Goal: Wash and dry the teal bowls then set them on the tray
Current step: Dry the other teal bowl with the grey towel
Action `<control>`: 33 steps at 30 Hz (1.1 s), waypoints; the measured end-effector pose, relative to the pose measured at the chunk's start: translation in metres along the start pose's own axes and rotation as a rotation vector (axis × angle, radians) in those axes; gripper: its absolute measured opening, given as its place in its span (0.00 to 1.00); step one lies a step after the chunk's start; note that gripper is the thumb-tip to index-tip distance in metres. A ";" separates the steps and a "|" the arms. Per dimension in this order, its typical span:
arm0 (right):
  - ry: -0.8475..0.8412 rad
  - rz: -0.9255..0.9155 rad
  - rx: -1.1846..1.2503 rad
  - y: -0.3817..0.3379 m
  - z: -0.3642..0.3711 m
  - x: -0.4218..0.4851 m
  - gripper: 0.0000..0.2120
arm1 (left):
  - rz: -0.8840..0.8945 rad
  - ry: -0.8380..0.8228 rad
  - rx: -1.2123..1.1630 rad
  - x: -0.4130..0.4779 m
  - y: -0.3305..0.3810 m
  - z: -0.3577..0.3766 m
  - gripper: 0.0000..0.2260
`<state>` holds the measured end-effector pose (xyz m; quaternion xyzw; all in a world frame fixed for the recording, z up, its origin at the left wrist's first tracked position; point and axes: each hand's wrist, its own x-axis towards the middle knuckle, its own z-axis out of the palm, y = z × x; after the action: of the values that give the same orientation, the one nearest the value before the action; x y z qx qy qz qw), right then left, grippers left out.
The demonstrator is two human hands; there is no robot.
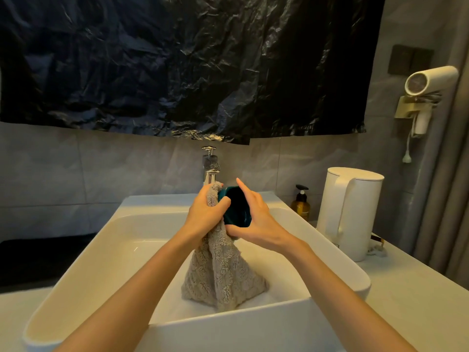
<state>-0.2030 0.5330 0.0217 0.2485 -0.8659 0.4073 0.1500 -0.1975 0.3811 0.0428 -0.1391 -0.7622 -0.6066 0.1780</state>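
Over sink, teal bowl on edge; left hand clutches towel, right hand bowl.

A crinkled black plastic sheet hangs across the grey tiled wall, its lower edge just above a chrome tap. On the white counter to the right, a tall white kettle stands beside an amber pump bottle. Higher up, a white hair dryer sits in a gold wall holder.
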 end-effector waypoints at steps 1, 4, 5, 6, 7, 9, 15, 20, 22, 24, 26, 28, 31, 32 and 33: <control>0.012 0.016 -0.009 0.000 0.002 0.001 0.47 | 0.018 -0.011 0.034 -0.001 0.000 0.001 0.15; 0.086 0.046 -0.011 0.002 0.008 0.001 0.46 | 0.077 -0.049 0.042 -0.005 0.003 0.004 0.17; 0.110 0.046 0.014 0.002 0.007 0.000 0.45 | 0.082 -0.053 0.012 -0.006 0.005 0.004 0.16; 0.129 0.050 0.066 0.001 0.005 -0.001 0.44 | 0.075 -0.054 -0.041 -0.007 0.009 0.004 0.15; 0.143 0.055 0.143 -0.001 0.001 -0.002 0.42 | 0.054 -0.060 -0.117 -0.007 0.011 0.004 0.12; 0.149 0.081 0.353 -0.007 -0.008 -0.004 0.37 | -0.002 -0.071 -0.273 -0.008 0.016 0.003 0.06; 0.094 0.310 1.088 -0.015 -0.027 -0.006 0.27 | -0.033 0.016 -0.391 -0.003 0.027 -0.006 0.18; 0.120 0.363 1.222 -0.022 -0.029 -0.009 0.18 | 0.051 -0.195 -0.337 -0.018 0.040 0.017 0.18; 0.074 0.374 1.138 -0.025 -0.024 -0.009 0.20 | 0.075 -0.270 -0.274 -0.025 0.044 0.034 0.20; 0.055 0.375 1.089 -0.027 -0.021 -0.009 0.19 | 0.148 -0.248 -0.159 -0.025 0.042 0.046 0.23; 0.053 0.372 1.088 -0.029 -0.022 -0.009 0.19 | 0.193 -0.228 -0.116 -0.022 0.041 0.050 0.23; 0.058 0.366 1.090 -0.030 -0.024 -0.010 0.16 | 0.164 -0.204 -0.142 -0.015 0.040 0.051 0.23; 0.043 0.352 1.134 -0.032 -0.025 -0.012 0.12 | 0.048 -0.173 -0.252 0.000 0.041 0.047 0.23; 0.034 0.346 1.143 -0.032 -0.025 -0.013 0.10 | 0.032 -0.160 -0.259 0.005 0.041 0.046 0.23; 0.028 0.339 1.145 -0.032 -0.026 -0.013 0.10 | 0.042 -0.149 -0.240 0.009 0.042 0.044 0.20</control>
<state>-0.1730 0.5398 0.0516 0.1428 -0.5340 0.8309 -0.0635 -0.1920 0.4335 0.0745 -0.2198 -0.6923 -0.6775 0.1157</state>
